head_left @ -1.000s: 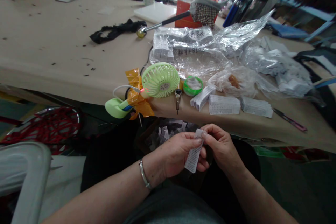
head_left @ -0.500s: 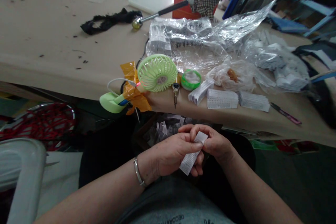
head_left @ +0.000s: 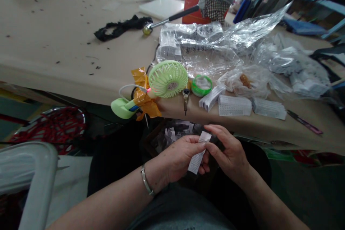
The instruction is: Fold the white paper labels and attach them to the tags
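Note:
Over my lap, both hands pinch a small white printed label strip (head_left: pixel 198 153). My left hand (head_left: pixel 180 158), with a metal bangle on the wrist, grips it from the left. My right hand (head_left: pixel 229 152) closes its fingers on the strip's top from the right. Behind the hands, loose label scraps (head_left: pixel 172 134) lie in a dark container under the table edge. On the table just beyond lie three stacks of white labels (head_left: pixel 234 105).
A green mini fan (head_left: pixel 168 79) taped with orange tape sits at the table (head_left: pixel 54 54) edge, beside a soldering-type tool (head_left: pixel 185 100) and a green tape roll (head_left: pixel 201 85). Clear bags of labels (head_left: pixel 194 43) lie behind. A grey chair arm (head_left: pixel 35 179) is at left.
The hands stay together on the label strip, shifting it slightly between the fingers. The view has swung a little; the table things have not moved.

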### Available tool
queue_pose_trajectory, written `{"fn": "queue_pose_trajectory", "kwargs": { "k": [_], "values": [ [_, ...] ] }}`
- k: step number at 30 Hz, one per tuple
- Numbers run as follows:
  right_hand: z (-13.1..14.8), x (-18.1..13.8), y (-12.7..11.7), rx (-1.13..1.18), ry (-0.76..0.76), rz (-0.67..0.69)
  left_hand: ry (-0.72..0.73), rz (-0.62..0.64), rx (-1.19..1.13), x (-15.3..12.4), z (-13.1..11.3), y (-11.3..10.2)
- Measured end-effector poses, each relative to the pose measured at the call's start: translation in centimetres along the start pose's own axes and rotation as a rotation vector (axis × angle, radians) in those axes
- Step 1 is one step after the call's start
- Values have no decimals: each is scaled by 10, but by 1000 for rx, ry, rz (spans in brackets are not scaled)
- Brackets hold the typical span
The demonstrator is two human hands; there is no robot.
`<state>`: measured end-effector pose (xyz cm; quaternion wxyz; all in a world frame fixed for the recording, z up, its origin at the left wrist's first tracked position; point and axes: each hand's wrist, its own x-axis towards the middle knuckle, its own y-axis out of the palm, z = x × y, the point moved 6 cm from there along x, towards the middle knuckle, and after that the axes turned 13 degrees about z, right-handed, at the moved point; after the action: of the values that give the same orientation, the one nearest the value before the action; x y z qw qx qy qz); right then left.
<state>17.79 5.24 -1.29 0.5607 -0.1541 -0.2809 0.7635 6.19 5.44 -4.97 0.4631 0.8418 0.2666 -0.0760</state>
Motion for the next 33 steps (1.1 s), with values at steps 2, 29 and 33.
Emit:
{"fn": "queue_pose_trajectory", "kwargs": {
  "k": [2, 29, 33],
  "values": [
    [6, 1, 1, -95, -16, 8, 7, -8, 6, 0, -1, -1],
    [-14, 46, 34, 596, 296, 18, 300, -267, 415, -21, -28, -27],
    [-1, 57, 31, 474, 247, 15, 446, -447, 630, -34, -46, -36]
  ]
}}
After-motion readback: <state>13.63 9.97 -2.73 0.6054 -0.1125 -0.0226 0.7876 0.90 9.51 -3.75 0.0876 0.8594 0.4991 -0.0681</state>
